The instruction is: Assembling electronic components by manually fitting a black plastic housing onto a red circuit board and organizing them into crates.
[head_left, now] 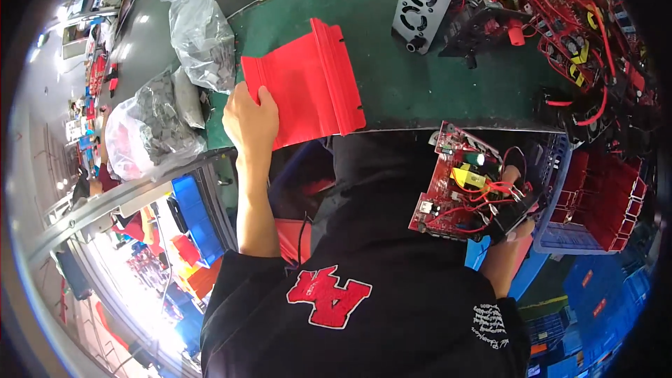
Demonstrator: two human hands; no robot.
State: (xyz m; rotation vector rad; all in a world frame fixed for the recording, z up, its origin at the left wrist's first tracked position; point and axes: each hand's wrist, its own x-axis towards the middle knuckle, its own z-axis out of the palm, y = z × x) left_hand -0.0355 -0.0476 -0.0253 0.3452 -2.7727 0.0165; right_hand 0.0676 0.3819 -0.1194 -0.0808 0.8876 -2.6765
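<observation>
My left hand (pixel 250 120) grips the near left edge of a red ribbed metal housing (pixel 308 84) that lies partly on the green belt (pixel 420 91) and overhangs its near edge. My right hand (pixel 514 217) holds a red circuit board (pixel 458 192) with a yellow component, red wires and a black end panel, below the belt's edge at my right side. The board is tilted and close to my black shirt.
A black panel with a fan grille and red socket (pixel 422 1) lies on the belt at the back. A heap of red wired boards (pixel 567 14) fills the far right. Two clear bags of grey parts (pixel 199 35) (pixel 150 129) sit left. A blue crate holding red housings (pixel 595 203) stands at my right.
</observation>
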